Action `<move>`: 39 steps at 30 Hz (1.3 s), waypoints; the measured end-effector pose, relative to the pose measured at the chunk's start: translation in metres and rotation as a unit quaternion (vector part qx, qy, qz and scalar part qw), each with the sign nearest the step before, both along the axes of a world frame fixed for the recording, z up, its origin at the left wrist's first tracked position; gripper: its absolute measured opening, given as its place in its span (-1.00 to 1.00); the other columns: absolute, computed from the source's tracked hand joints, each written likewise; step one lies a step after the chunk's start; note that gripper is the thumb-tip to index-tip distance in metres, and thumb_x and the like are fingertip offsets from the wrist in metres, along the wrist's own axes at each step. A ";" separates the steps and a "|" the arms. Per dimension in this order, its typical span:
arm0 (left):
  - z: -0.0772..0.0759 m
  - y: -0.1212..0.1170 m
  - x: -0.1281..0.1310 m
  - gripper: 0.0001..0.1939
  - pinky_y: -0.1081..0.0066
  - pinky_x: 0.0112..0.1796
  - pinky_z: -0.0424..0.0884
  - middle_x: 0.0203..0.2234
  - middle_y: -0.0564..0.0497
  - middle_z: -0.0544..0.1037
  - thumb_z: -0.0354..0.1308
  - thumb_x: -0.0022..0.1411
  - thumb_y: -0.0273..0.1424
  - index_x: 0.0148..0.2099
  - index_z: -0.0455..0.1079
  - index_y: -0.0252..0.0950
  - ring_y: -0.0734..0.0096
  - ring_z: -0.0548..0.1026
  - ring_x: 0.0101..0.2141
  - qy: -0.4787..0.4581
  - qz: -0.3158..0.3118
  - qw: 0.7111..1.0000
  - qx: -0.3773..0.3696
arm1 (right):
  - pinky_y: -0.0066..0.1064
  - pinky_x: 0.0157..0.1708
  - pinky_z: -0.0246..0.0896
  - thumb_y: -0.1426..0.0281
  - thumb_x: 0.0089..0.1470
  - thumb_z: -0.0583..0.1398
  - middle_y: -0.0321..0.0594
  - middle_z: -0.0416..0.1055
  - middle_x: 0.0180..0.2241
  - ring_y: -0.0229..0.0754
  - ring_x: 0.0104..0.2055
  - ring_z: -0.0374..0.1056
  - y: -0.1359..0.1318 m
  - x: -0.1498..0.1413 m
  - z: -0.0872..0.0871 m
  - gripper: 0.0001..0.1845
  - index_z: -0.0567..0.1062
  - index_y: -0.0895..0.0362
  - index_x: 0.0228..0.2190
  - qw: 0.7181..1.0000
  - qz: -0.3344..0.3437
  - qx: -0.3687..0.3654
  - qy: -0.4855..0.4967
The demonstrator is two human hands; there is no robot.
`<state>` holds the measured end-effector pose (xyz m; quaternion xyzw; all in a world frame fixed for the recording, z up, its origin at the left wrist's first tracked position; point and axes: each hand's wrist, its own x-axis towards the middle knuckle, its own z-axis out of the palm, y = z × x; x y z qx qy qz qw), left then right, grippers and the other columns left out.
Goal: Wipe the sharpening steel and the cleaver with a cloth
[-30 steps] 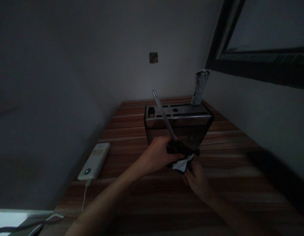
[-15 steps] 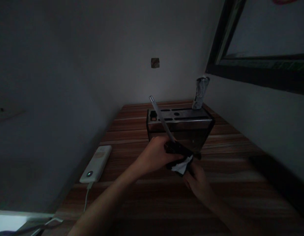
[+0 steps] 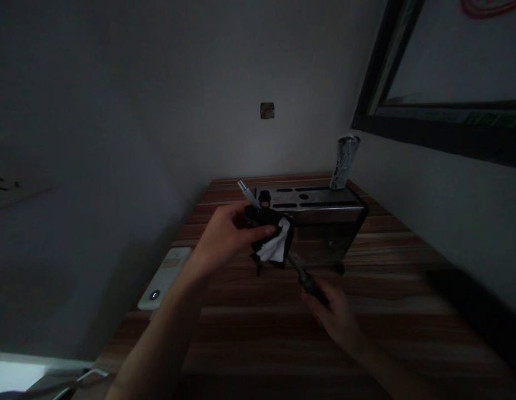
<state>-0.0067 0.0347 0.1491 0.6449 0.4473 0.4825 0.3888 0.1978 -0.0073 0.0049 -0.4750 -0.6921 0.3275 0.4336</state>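
Observation:
My right hand [image 3: 331, 311] is closed round the black handle of a sharpening steel [image 3: 249, 195], a slim grey rod with a shiny tip that slants up to the left. Pinched in my left hand [image 3: 224, 233] is a black and white cloth [image 3: 277, 244], folded around the middle of the rod. The rod's tip pokes out beyond the left fingers. Just behind both hands stands a knife block [image 3: 320, 214] with a metal top, several slots and a round hole. A wrapped, upright object [image 3: 345, 161] sticks up from its right end; its kind is unclear.
A white power bank [image 3: 164, 280] lies at the left on the striped wooden table [image 3: 249, 350]. Walls close in behind and at the left. A dark-framed panel [image 3: 441, 133] hangs at the right, and a dark object [image 3: 470, 311] lies along the right edge.
My left hand has moved left and up along the rod with the cloth, towards the tip. The lower rod and handle now show between my hands, which are farther apart.

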 end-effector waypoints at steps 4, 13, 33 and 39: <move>0.004 -0.002 -0.008 -0.72 0.47 -0.43 0.43 -0.45 0.01 0.59 0.38 -0.18 -0.33 -0.36 0.48 -0.31 0.35 0.53 -0.41 -0.026 0.042 0.999 0.020 | -0.38 -0.48 0.31 0.07 0.00 0.13 -0.19 0.44 -0.57 -0.14 -0.50 0.38 0.000 0.000 -0.002 -0.60 0.50 0.17 -0.44 1.000 -0.013 0.005 -0.011; 0.006 0.001 -0.026 -0.76 0.53 -0.47 0.38 -0.43 0.03 0.58 0.36 -0.13 -0.33 -0.35 0.49 -0.29 0.44 0.50 -0.45 -0.113 0.111 0.986 0.054 | -0.40 -0.43 0.34 0.16 0.03 0.14 -0.20 0.51 -0.49 -0.15 -0.45 0.42 0.000 -0.002 0.000 -0.70 0.52 0.12 -0.40 1.000 0.028 0.011 -0.003; 0.008 -0.003 -0.021 -0.75 0.54 -0.50 0.35 -0.50 0.05 0.55 0.36 -0.15 -0.30 -0.40 0.47 -0.31 0.47 0.46 -0.51 -0.074 0.092 0.992 0.034 | -0.40 -0.43 0.30 0.15 0.03 0.13 -0.21 0.47 -0.52 -0.17 -0.47 0.39 -0.001 -0.001 -0.003 -0.68 0.50 0.15 -0.41 1.000 0.027 -0.001 -0.014; 0.001 -0.004 0.001 -0.82 0.52 -0.45 0.38 -0.49 0.06 0.56 0.32 -0.09 -0.38 -0.38 0.46 -0.31 0.45 0.48 -0.47 0.000 -0.005 1.000 0.024 | -0.49 -0.62 0.14 0.11 0.06 0.09 -0.31 0.30 -0.66 -0.27 -0.63 0.23 -0.003 0.000 -0.001 -0.64 0.43 0.16 -0.47 0.999 0.041 -0.031 0.006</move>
